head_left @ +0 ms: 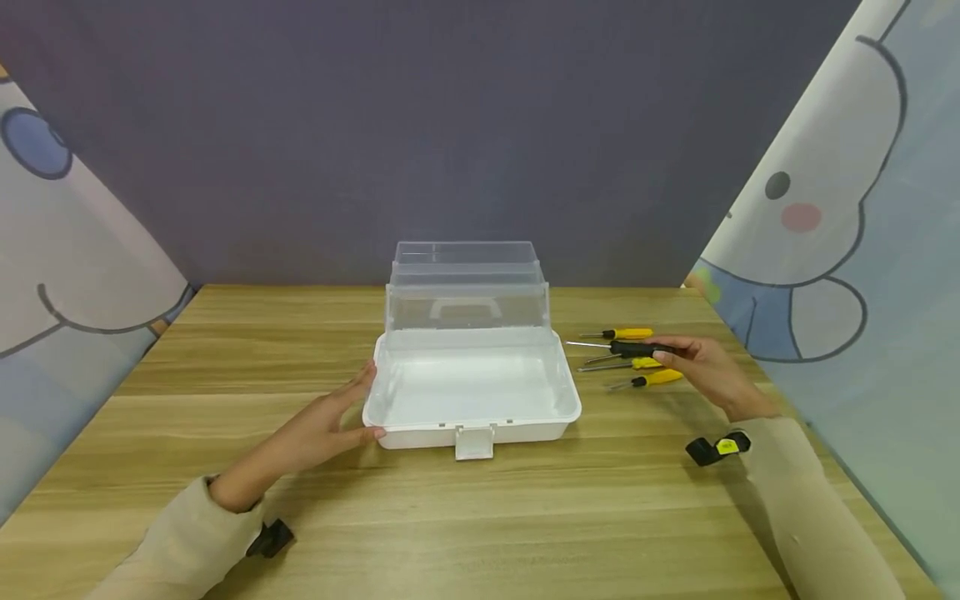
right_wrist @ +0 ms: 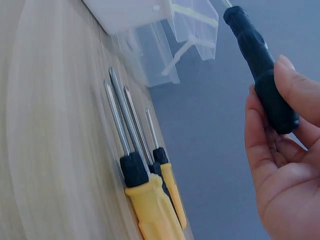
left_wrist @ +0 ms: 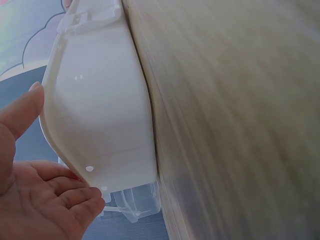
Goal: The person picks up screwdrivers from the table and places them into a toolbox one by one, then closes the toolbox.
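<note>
Both at once: bracing the white box (head_left: pixel 420 437) with the left hand (head_left: pixel 326 421), spreading thumb and fingers about its left end and front corner, and gripping the handle of the black screwdriver (head_left: pixel 636 348) between thumb and fingers of the right hand (head_left: pixel 708 371). Holding that screwdriver raised above the tabletop (head_left: pixel 450 533), near the box's right side, pointing its shaft toward the box. Hovering close to the yellow-handled screwdrivers (head_left: pixel 662 377), lying grouped below. Probably working best by pinching firmly, carrying the shaft level and away from the clear upper part (head_left: pixel 480 275), and pressing only lightly on the left to avoid sliding the box. Likely risking a knock against the others if dipping low; better watching the tip.
</note>
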`<state>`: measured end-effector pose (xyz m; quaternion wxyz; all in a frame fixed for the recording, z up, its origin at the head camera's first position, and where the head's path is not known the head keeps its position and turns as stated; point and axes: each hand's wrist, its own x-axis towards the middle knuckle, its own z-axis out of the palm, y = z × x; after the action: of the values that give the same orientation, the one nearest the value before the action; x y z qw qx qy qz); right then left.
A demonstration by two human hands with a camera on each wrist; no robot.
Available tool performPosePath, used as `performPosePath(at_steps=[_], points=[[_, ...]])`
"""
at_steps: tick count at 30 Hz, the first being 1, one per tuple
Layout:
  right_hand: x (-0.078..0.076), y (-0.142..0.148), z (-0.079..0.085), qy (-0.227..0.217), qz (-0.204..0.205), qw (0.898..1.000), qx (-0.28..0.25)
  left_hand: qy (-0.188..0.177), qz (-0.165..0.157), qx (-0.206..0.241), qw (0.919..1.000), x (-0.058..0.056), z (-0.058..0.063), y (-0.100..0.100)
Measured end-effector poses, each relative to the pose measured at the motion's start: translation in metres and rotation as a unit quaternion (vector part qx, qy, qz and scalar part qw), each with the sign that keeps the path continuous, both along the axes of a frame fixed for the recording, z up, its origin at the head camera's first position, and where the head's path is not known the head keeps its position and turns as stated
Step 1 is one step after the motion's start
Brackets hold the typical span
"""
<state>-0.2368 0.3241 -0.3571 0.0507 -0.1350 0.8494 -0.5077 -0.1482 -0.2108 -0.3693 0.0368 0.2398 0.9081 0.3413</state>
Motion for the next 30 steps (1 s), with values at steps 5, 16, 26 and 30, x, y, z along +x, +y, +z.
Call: performPosePath(at_steps=[5, 16, 26, 30], points=[[0.001, -0.005, -0.001, 0.011, 0.014, 0.999, -0.035, -0.005, 0.0, 0.007, 1.0, 0.0, -0.002, 0.001], [0.002, -0.017, 0.003, 0.0, 0.011, 1.0, -0.01, 0.005, 0.0, 0.001, 1.0, -0.001, -0.002, -0.001], [0.002, -0.027, 0.004, 0.0, 0.022, 0.999, -0.039, 0.002, -0.002, 0.009, 1.0, 0.0, -0.004, -0.001], [0.003, -0.033, 0.004, 0.001, 0.024, 0.999, -0.048, 0.003, -0.002, 0.005, 1.0, -0.001, -0.003, -0.001]])
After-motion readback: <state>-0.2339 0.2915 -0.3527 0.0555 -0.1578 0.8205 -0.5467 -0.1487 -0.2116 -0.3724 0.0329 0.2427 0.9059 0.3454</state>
